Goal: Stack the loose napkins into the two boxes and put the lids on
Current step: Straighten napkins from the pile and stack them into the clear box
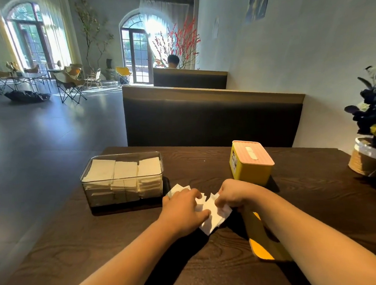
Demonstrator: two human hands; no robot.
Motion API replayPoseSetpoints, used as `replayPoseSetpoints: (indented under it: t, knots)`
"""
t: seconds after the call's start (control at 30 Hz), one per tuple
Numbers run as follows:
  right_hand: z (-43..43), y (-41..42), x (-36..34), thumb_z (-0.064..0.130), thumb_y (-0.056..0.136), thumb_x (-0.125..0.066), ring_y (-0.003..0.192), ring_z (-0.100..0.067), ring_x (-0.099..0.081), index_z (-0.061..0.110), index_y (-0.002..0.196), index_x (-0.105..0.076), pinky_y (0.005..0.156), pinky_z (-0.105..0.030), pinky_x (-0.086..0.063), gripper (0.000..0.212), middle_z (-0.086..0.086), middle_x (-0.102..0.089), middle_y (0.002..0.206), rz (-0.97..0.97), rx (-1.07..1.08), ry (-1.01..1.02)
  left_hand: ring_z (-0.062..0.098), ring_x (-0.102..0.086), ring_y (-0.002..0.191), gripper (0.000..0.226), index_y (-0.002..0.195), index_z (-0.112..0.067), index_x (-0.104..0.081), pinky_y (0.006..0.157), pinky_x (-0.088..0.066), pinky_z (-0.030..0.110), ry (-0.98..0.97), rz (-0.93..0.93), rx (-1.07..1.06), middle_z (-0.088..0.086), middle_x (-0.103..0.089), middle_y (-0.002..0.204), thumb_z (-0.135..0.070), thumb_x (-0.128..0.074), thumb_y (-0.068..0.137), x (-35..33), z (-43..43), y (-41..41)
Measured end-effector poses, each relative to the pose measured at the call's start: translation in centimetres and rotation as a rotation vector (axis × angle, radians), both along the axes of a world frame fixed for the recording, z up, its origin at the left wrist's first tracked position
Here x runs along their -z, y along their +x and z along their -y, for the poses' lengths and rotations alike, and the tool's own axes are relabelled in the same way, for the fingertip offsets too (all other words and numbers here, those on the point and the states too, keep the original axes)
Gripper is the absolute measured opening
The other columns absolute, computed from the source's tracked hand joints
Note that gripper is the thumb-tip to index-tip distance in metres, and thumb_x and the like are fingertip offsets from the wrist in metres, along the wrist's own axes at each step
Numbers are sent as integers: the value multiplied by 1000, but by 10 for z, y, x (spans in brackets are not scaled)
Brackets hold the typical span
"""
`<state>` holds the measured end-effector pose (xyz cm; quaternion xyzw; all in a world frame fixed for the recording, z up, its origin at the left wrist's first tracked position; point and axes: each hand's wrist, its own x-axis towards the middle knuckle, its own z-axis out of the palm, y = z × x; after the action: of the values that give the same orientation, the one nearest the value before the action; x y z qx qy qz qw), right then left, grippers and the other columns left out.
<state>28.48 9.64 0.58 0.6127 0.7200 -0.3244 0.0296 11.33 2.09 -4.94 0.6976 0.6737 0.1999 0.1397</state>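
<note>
Dark wood-grain table (110,247) | left hand (184,208) grips loose white paper napkins (211,215) at table centre | right hand (234,194) pinches their far edge | napkin-filled clear plastic box (123,178) left | lidded yellow box (250,168) beyond

My left hand (183,210) covers the near-left part of the loose napkins (211,216). The fingertips of my right hand (232,195) are tucked out of sight among them, so I can't count the sheets. My right forearm hides most of the yellow plastic piece (261,252) lying on the bench (89,235); box or lid, I can't tell. The label on the lidded yellow box (250,170) is too small to read. The potted plant (373,122) is blurred and cut off by the right edge. Both my forearms run off the bottom edge.
</note>
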Motion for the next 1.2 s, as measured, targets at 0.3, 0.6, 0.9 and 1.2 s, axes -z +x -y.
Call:
replayPoseSetpoints:
  t: [0.3,0.6,0.9,1.2]
  knots:
    - [12,-8,-55,7,92,-71,93,-22,-69,16,100,-68,74,-29,-60,12,-8,-71,101,-345,-288,59,4,-63,110,44,126,-37,-61,104,-52,33,-136,550,197,-15,-65,123,-50,-79,88,-32,-1,-22]
    - [16,-52,-44,5,90,-75,102,-16,-69,31,119,-64,79,-24,-62,40,3,-67,111,-612,-348,229,28,-67,115,25,130,-24,-63,108,-51,47,-273,1044,79,5,-76,116,-31,-59,106,-34,15,-41]
    - [-19,-56,7,20,97,-66,100,-12,-66,26,120,-66,84,-26,-58,23,5,-66,109,-183,-215,287,32,-78,98,29,133,-10,-55,74,-64,41,-432,1408,-74,19,-78,111,-18,-58,105,-11,32,-82]
    - [-37,-78,23,35,94,-68,123,-23,-48,40,140,-56,104,-43,-49,48,3,-49,134,189,-455,384,36,-66,127,41,149,-7,-48,105,-53,51,-524,1500,-40,20,-68,137,-18,-41,110,-5,42,-110]
